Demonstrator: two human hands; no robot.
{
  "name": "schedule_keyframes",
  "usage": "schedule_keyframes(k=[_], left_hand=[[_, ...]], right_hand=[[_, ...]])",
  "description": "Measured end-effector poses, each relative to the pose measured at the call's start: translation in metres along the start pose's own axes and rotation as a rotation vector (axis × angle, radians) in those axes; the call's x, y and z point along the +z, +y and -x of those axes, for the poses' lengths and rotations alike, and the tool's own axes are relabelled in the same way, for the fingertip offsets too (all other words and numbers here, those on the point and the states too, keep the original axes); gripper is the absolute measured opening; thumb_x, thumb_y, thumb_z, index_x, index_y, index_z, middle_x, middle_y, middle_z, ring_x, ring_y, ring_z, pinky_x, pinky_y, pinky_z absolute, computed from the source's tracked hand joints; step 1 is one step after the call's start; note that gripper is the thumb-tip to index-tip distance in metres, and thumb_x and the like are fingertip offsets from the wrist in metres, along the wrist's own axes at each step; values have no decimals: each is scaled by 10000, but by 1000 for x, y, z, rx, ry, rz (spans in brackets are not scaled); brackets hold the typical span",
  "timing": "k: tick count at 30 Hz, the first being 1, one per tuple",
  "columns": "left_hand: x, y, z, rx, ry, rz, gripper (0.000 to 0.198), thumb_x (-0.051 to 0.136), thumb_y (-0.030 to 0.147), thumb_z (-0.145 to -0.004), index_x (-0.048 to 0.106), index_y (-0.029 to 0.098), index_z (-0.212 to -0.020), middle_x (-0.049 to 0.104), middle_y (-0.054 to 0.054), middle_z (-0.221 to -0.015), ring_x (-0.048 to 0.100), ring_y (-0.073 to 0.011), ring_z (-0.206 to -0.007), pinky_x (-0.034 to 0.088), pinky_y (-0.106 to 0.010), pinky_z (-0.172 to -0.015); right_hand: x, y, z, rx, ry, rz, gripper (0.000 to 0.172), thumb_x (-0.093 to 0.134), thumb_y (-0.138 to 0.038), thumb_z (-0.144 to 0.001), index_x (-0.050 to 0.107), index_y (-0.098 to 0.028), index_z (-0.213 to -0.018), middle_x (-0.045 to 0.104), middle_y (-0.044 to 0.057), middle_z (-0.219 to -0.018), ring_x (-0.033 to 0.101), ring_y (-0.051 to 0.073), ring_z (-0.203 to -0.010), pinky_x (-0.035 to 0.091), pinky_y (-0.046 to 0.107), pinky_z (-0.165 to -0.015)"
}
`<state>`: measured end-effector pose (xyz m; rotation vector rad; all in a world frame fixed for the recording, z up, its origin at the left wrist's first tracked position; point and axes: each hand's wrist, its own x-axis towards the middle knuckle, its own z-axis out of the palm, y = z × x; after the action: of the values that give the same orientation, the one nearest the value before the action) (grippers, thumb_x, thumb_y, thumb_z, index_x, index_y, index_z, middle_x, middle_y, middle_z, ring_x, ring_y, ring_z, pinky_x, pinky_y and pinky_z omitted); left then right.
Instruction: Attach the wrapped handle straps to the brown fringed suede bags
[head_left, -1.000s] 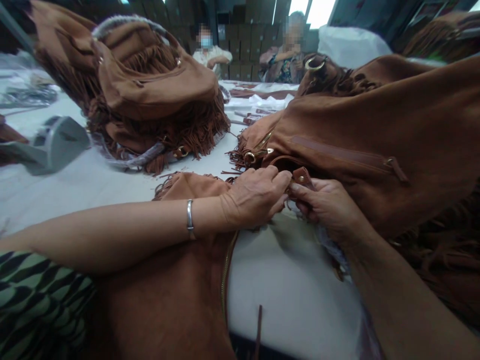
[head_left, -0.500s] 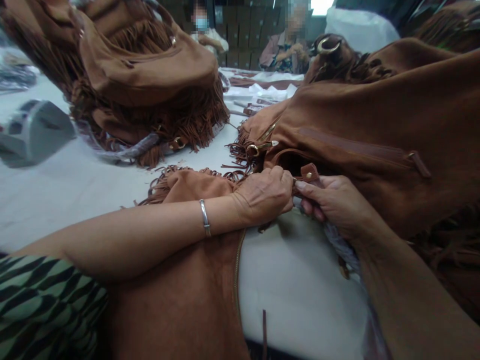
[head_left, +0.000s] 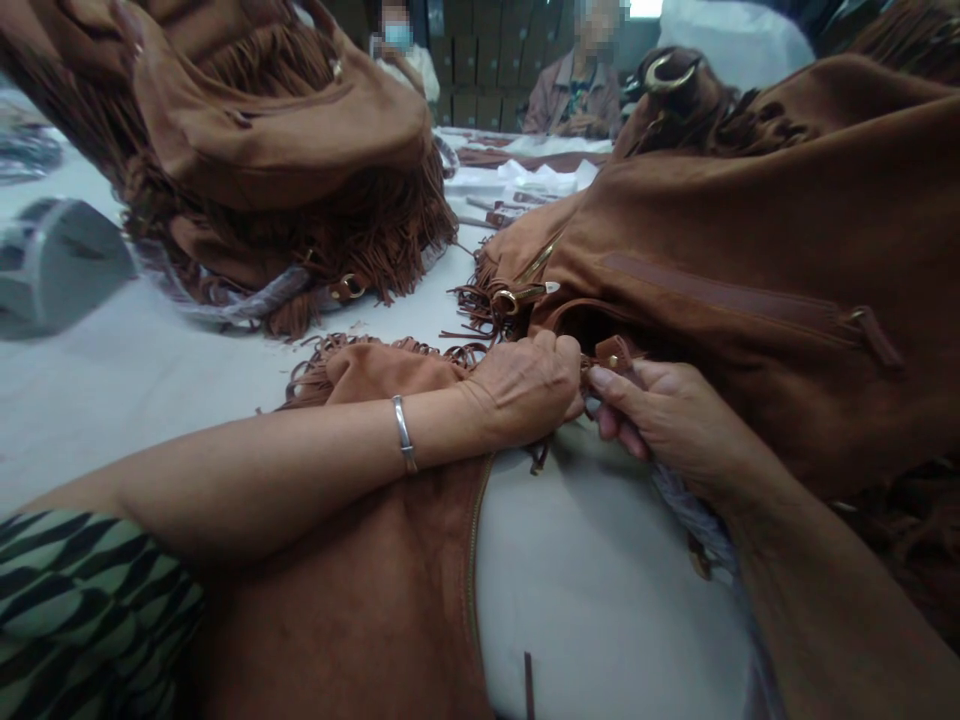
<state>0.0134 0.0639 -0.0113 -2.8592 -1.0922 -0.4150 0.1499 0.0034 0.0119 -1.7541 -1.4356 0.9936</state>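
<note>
My left hand [head_left: 525, 390] is closed, its fingers curled at the end of a bag strap beside a brown suede bag with fringe [head_left: 360, 590]. Facing it, my right hand [head_left: 667, 415] pinches the same strap between thumb and fingers. A brown leather tab with a gold stud [head_left: 615, 355] sticks up over the right fingers. From below that hand, the plastic-wrapped part of the strap [head_left: 694, 510] runs down along the forearm. The bag's open zipper edge [head_left: 472, 560] curves below my left wrist. My fingers cover what lies between them.
A large brown suede bag [head_left: 765, 220] lies at the right, close behind my right hand. More fringed bags [head_left: 285, 130] are piled at the back left, near a grey-white curved object [head_left: 60, 265]. Beyond the white table [head_left: 622, 580], two people are at the far side.
Both hands keep their hold near the same spot. The tab has tilted lower over the right fingers, and a short dark strip now hangs lower beneath my left hand. The view has shifted slightly.
</note>
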Motion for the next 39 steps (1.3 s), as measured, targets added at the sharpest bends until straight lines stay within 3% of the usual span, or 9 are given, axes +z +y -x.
schedule_keyframes(k=[3, 6, 9, 12, 17, 25, 33, 39], left_hand=[[1, -2, -1, -15, 13, 4, 224, 417, 265, -867, 498, 81, -966, 597, -143, -887, 635, -274, -785, 497, -344, -623], [2, -4, 0, -21, 35, -3, 217, 397, 255, -868, 499, 82, -950, 598, -135, -857, 637, -269, -750, 492, -338, -600], [2, -5, 0, -7, 36, -14, 211, 400, 257, -863, 496, 87, -942, 596, -129, -845, 634, -263, -727, 487, -335, -585], [2, -5, 0, -8, 28, -41, 201, 400, 255, -866, 493, 94, -942, 592, -126, -849, 632, -263, -735, 485, -336, -593], [4, -5, 2, 18, 42, -84, 201, 387, 254, -876, 497, 97, -937, 585, -128, -861, 624, -249, -736, 477, -329, -597], [3, -5, 4, 41, 42, -100, 221, 385, 267, -878, 503, 94, -947, 589, -131, -860, 625, -254, -749, 471, -328, -591], [3, -5, 5, 106, 63, -96, 209, 409, 280, -885, 495, 98, -939, 589, -119, -879, 619, -239, -757, 463, -311, -608], [6, -6, 4, 85, 96, -131, 195, 400, 278, -888, 492, 108, -920, 582, -104, -854, 609, -218, -747, 448, -283, -592]], right_hand=[[-4, 3, 1, -34, 13, 182, 384, 384, -471, -915, 514, -170, -715, 581, 14, -531, 402, 80, -340, 288, 213, -361], [-8, 9, -1, -82, 36, 450, 227, 406, -376, -911, 515, -190, -838, 616, 19, -611, 515, 128, -457, 354, 235, -451], [-8, 15, -3, -110, -133, 598, 139, 417, -258, -885, 524, -201, -818, 607, 21, -593, 548, 148, -492, 361, 250, -491], [-4, 16, -4, -91, -255, 581, 184, 386, -234, -895, 485, -215, -742, 562, 2, -476, 502, 136, -392, 319, 253, -431], [-1, 14, -4, -129, -223, 507, 260, 434, -202, -872, 433, -227, -613, 517, -15, -396, 439, 111, -331, 264, 248, -373], [2, 12, -2, -68, -219, 385, 289, 421, -139, -828, 409, -215, -550, 470, -25, -339, 353, 78, -260, 188, 219, -308], [3, 10, -4, -90, -215, 407, 297, 436, -98, -811, 430, -216, -538, 495, -15, -358, 408, 96, -299, 242, 233, -350], [5, 8, -2, -81, -168, 505, 280, 419, -200, -864, 487, -202, -593, 530, -8, -409, 458, 110, -356, 280, 241, -417]])
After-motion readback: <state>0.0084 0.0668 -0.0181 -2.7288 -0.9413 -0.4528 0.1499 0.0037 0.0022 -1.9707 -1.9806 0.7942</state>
